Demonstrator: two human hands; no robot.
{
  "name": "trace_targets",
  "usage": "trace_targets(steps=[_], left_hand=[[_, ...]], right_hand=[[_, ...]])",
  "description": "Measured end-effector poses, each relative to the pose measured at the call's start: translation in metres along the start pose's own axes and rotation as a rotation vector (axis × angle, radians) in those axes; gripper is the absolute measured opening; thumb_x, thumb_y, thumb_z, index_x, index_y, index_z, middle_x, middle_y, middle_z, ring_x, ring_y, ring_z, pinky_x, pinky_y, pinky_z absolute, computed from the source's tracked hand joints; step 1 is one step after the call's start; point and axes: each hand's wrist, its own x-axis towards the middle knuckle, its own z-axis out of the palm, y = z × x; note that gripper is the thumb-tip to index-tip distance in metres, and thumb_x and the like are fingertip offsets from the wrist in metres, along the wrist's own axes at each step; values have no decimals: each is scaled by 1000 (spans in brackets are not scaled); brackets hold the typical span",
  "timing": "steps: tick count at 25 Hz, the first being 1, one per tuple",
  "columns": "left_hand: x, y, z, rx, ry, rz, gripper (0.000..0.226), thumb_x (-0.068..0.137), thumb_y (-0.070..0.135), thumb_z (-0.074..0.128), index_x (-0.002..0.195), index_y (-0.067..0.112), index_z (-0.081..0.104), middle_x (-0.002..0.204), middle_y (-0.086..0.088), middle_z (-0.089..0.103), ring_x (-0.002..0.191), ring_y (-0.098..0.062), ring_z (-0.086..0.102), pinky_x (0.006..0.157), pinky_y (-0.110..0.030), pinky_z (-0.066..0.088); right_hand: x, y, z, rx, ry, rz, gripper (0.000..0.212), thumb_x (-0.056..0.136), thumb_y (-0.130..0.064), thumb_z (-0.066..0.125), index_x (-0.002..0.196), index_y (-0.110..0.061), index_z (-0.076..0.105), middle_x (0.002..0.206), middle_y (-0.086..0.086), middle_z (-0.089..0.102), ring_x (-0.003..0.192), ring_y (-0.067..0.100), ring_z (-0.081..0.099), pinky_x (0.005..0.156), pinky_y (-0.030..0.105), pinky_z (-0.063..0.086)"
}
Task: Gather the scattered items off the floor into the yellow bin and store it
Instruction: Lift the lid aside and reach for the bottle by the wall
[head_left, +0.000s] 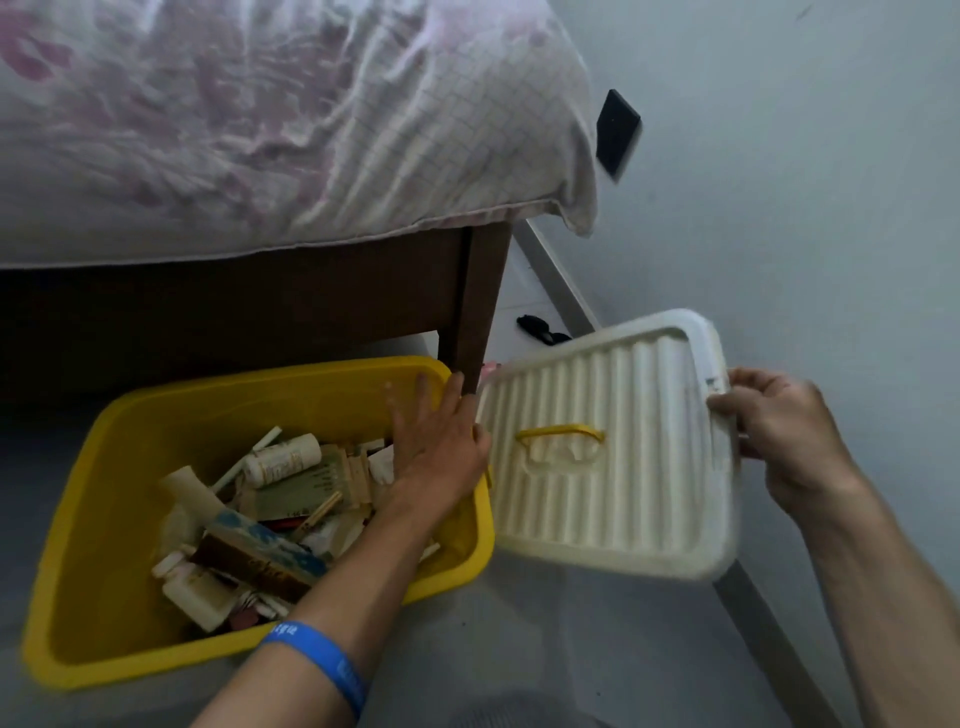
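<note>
— Forearms fill the bottom of the frame, the left one with a blue wristband at lower centre. How far along would you say this is?

— Well along, I'd judge. The yellow bin sits on the grey floor at lower left, already loaded with bottles, boxes and papers. No loose items show on the floor near it. One small dark thing lies by the wall past the bed leg; whether it belongs to the job I cannot tell.

— What's left, then?

— The white lid is not yet on, and the bin is not yet stored. The dark gap under the bed frame, just behind the bin, looks a likely place, but that's a guess.

— Where is the bin relative to the hands?

— The left hand reaches across the bin's open top, fingers spread, its thumb side at the lid's near edge by the bin's right rim. How firmly it holds that edge I cannot tell. The right hand, at mid right, is well clear of the bin and pinches the lid's far edge, thumb under, fingers curled over.

— And the lid itself?

— Tilted, just right of the bin, ribbed face and yellow handle towards the camera, hanging between the two hands.
</note>
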Motion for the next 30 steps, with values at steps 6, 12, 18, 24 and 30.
trace_targets(steps=[6, 12, 18, 24, 30], left_hand=[[3, -12, -3, 134, 25, -81, 43, 94, 36, 32, 132, 23, 49, 159, -2, 20, 142, -37, 14, 111, -62, 16], [2, -16, 2, 98, -9, -97, 46, 93, 36, 39, 136, 22, 44, 161, -3, 10, 145, -36, 8, 113, -64, 11], [0, -20, 10, -91, -19, -70, 52, 91, 30, 43, 143, 24, 38, 164, -2, 0, 149, -30, -3, 118, -58, 8], [-2, -22, 14, -154, -17, -67, 49, 92, 30, 40, 141, 25, 40, 164, -1, -2, 149, -28, -5, 119, -54, 8], [-1, -21, 20, -187, 14, -70, 47, 94, 30, 39, 140, 25, 42, 164, 0, -2, 150, -29, -4, 119, -52, 10]], right_hand=[[2, 120, -8, -461, 100, 302, 35, 85, -9, 46, 114, 0, 61, 104, 25, 65, 79, 29, 64, 67, 33, 44], [-42, 214, -6, -788, -168, 543, 44, 93, -25, 54, 119, 10, 60, 119, 29, 63, 105, 38, 64, 86, 37, 53], [-36, 187, 45, -1093, -69, 206, 64, 79, -46, 60, 129, -7, 47, 134, 19, 52, 117, 39, 53, 92, 45, 45], [-22, 167, 129, -1189, -488, -202, 53, 93, -32, 51, 141, -18, 34, 138, 9, 48, 117, 29, 50, 90, 38, 40], [-57, 175, 118, -927, -386, -176, 17, 97, -15, 42, 111, -15, 51, 81, 1, 62, 66, 20, 57, 57, 29, 34]])
